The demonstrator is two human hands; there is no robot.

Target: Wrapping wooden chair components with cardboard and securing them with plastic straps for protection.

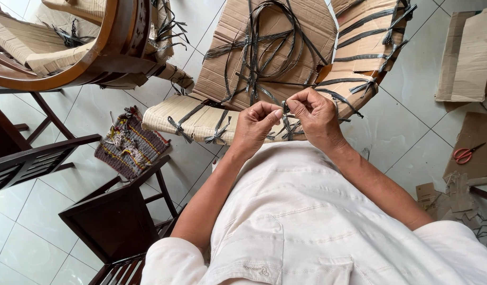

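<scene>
black plastic strap (285, 113) pinched tight by left hand (258, 126) and right hand (315, 117), fingers closed.

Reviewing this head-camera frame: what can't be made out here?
- Knot or strap end between left hand and right hand: hidden by the fingers.
- Wrapped piece under cardboard and dark strapping: covered, its form unclear.
- Orange scissors: too small to see whether the blades are open.
- Cardboard sheet: cut off by the right edge.
</scene>
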